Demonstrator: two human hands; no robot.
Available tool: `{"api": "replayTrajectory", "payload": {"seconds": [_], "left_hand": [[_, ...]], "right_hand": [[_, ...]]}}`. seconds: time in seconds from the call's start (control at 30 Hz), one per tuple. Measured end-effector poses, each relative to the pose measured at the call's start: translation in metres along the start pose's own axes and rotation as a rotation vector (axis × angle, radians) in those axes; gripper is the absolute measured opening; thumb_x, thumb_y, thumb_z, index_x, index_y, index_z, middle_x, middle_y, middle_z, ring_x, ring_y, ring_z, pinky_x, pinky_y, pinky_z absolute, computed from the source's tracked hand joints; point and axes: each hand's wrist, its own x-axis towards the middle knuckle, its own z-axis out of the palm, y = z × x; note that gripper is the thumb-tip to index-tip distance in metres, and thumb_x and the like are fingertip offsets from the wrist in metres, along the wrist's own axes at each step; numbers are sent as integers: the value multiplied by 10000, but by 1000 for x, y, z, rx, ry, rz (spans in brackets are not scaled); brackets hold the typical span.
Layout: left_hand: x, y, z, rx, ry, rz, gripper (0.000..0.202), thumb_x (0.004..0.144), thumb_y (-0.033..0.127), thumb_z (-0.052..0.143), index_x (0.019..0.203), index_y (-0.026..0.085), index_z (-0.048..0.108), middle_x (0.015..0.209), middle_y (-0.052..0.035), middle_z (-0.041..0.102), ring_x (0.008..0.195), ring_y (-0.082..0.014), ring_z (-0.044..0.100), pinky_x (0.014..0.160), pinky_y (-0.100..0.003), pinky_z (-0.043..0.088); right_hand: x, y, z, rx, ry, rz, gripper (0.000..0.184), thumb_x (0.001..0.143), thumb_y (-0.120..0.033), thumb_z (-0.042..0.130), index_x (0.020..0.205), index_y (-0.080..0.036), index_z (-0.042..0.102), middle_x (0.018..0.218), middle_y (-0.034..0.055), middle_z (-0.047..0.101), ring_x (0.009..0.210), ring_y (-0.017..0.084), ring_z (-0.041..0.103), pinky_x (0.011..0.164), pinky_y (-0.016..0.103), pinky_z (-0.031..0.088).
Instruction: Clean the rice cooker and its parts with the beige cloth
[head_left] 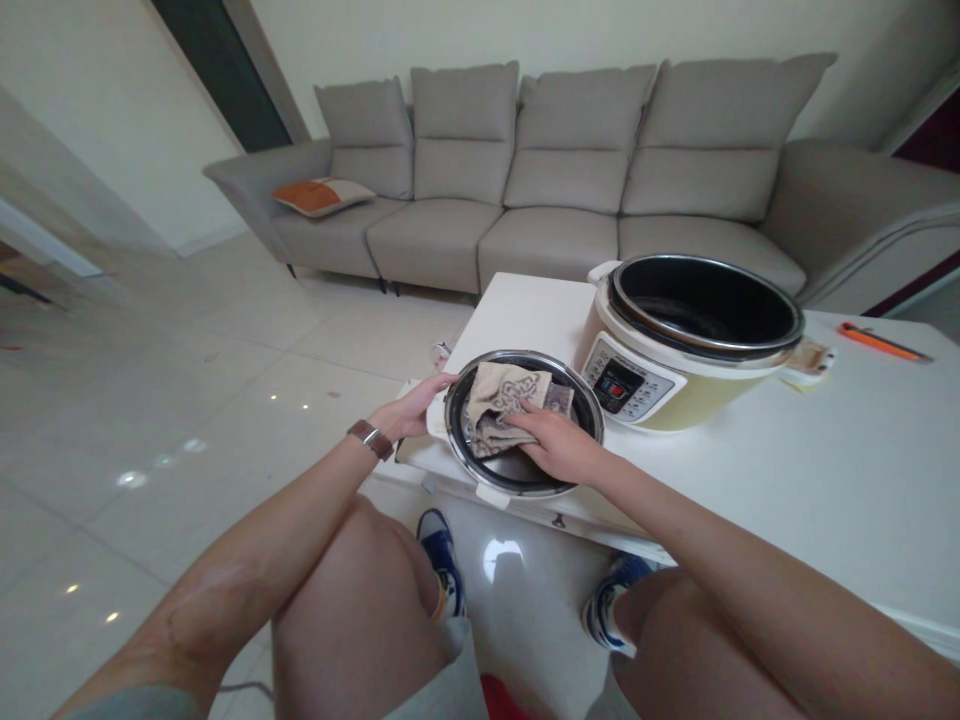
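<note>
Tilted with its inside facing me, a round pressure cooker lid (525, 478) is at the near left corner of the white table. My left hand (417, 408) is closed on the lid's left edge, the fingertips partly hidden behind it. A beige and brown patterned cloth (506, 390) lies bunched against the lid's metal inner face. My right hand (556, 440) grips that cloth and presses it to the lid. Just right of the lid stands the lidless electric pressure cooker (652, 370), its dark pot exposed and its control panel turned towards me.
An orange utility knife (885, 342) lies at the right on the white table (825, 480). Behind the table runs a long grey sofa (555, 235) with an orange and beige cushion (322, 196). My knees and shoes are close below the table's front edge. Glossy tiled floor spreads leftwards.
</note>
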Motion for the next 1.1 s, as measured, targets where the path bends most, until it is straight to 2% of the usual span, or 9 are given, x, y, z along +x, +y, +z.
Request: {"api": "replayTrajectory", "payload": {"seconds": [0.1, 0.2, 0.33, 0.5, 0.63, 0.7, 0.77, 0.9, 1.1], "left_hand": [[1, -1, -2, -21, 0, -4, 200, 916, 297, 609, 871, 131, 712, 656, -77, 741, 530, -213, 698, 538, -316, 593], [0, 1, -2, -22, 2, -5, 152, 887, 277, 650, 881, 137, 709, 650, -69, 739, 531, -215, 698, 538, -319, 595], [-1, 4, 0, 16, 22, -1, 115, 883, 223, 625, 868, 138, 702, 612, -66, 724, 500, -210, 679, 514, -313, 588], [1, 5, 0, 43, 28, 42, 128, 881, 186, 594, 841, 122, 697, 628, -89, 730, 493, -201, 673, 500, -290, 572], [2, 4, -4, 51, 33, 40, 114, 873, 218, 634, 851, 130, 703, 619, -69, 719, 485, -190, 654, 496, -293, 563], [2, 4, -5, 56, 42, 42, 121, 879, 219, 633, 853, 127, 706, 626, -69, 719, 486, -187, 651, 492, -294, 560], [3, 4, -5, 53, 48, 50, 131, 887, 206, 623, 863, 115, 714, 657, -75, 733, 502, -187, 664, 496, -293, 568], [4, 3, -6, 42, 58, 34, 153, 892, 190, 612, 832, 95, 717, 660, -82, 735, 496, -195, 673, 486, -303, 576], [3, 1, 1, 15, 109, 58, 210, 921, 176, 559, 803, 95, 713, 569, -50, 687, 415, -173, 617, 428, -283, 541]], "right_hand": [[-6, 0, -7, 47, -43, -69, 530, 908, -111, 532, 1424, -182, 633, 1426, 155, 675, 1490, 304, 485, 1180, 508, 439], [-17, 1, -23, 151, -137, -114, 483, 902, -133, 544, 1357, -213, 687, 1362, 114, 722, 1366, 279, 617, 1134, 454, 485], [-26, 7, -45, 350, -141, -15, 387, 940, -234, 550, 1282, -239, 729, 1210, 44, 785, 1124, 241, 728, 1062, 398, 532], [-28, 9, -62, 473, 313, 222, 331, 952, -368, 552, 1170, -219, 753, 1146, 41, 780, 1121, 285, 698, 1056, 449, 525], [-29, -4, -67, 275, 771, 299, 314, 947, -340, 522, 1138, -201, 730, 1099, 79, 775, 1122, 320, 676, 1024, 459, 520], [-28, -11, -69, 99, 830, 284, 318, 933, -275, 498, 1151, -205, 719, 1112, 108, 770, 1159, 338, 662, 1028, 465, 509], [-25, -14, -71, -88, 692, 203, 377, 894, -190, 502, 1211, -206, 705, 1236, 134, 744, 1264, 354, 622, 1081, 486, 473], [-15, -7, -63, -368, 244, 71, 552, 872, -73, 506, 1391, -214, 625, 1550, 109, 579, 1488, 359, 451, 1214, 601, 318], [-10, 8, -42, -493, -105, 168, 408, 957, -146, 510, 1336, -214, 646, 1361, 133, 712, 1409, 371, 547, 1172, 610, 365]]}}
